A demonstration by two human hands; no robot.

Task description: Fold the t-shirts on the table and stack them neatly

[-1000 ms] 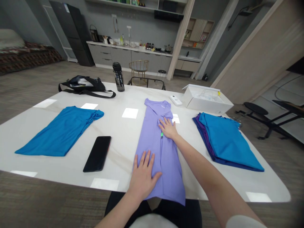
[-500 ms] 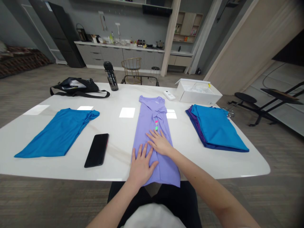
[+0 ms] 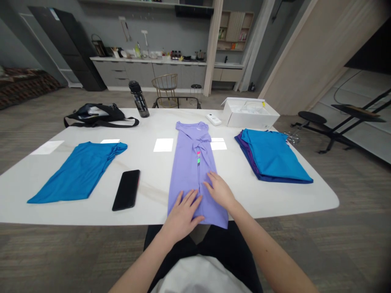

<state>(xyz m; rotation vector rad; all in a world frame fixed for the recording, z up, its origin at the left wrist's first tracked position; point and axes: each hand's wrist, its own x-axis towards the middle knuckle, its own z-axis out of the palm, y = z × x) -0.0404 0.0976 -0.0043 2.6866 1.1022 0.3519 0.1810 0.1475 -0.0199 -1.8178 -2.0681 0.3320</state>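
Note:
A light purple shirt [image 3: 187, 158], folded into a long narrow strip, lies in front of me with its collar at the far end. Its lower hem reaches the table's near edge. Flat on the lower part of the cloth rests my left hand [image 3: 184, 211], fingers stretched out. My right hand [image 3: 220, 190] touches the right side of the shirt, its fingers extended and a little apart. Near the middle, a small pink and green print shows along the fold. Neither hand grips anything.
On the white table [image 3: 152, 175], a blue shirt [image 3: 79, 171] and a black phone [image 3: 126, 190] lie left. A stack of folded shirts [image 3: 273, 156] sits right. Farther back are a black bag [image 3: 97, 114], a bottle [image 3: 139, 99], a white device [image 3: 213, 119] and a white box [image 3: 252, 114].
My right hand has moved from the middle of the shirt to its right edge. My left hand stays on the lower part, its fingers slightly closer together. The view has shifted a little.

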